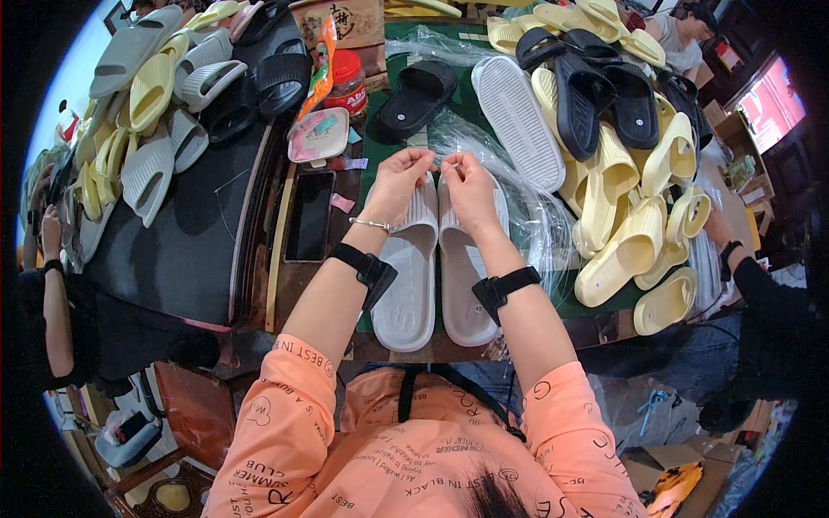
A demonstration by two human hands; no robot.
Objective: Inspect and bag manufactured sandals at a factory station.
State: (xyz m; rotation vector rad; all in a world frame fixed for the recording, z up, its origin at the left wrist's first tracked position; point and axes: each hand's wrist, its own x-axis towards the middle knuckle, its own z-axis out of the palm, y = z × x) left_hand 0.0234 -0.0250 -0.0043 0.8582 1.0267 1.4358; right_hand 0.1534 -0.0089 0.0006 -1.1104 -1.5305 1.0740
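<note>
Both hands meet above a pair of grey slides [432, 268] lying sole-up, side by side, on the table [596, 328]. The left hand [399, 180] and right hand [466, 183] pinch something thin between fingertips; I cannot tell what, perhaps a clear bag [527, 216] edge.

A single head-worn fisheye view looks steeply down from above the person's own chest onto the workbench [259, 285], close enough that both forearms rise from the lower edge. It faces forward across the bench, whose straight edges bow toward the dark circular rim. No second view overlaps it.
</note>
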